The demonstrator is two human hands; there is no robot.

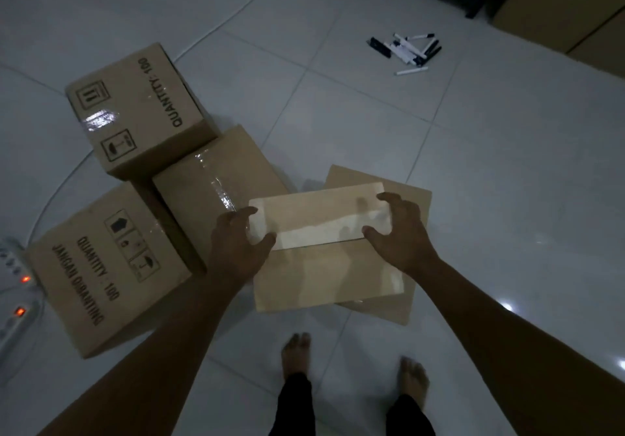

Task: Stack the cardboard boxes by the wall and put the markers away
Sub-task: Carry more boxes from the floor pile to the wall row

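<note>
Matt brown cardboard boxes point(142, 110) sealed with shiny clear tape point(221, 192) sit on glossy, smooth pale floor tiles point(473, 198).

A pale taped cardboard box point(324, 249) sits over a flat brown box point(406, 198); three brown boxes point(142, 114) cluster left of it. Black-and-white markers point(409, 51) lie scattered beyond it.
</note>
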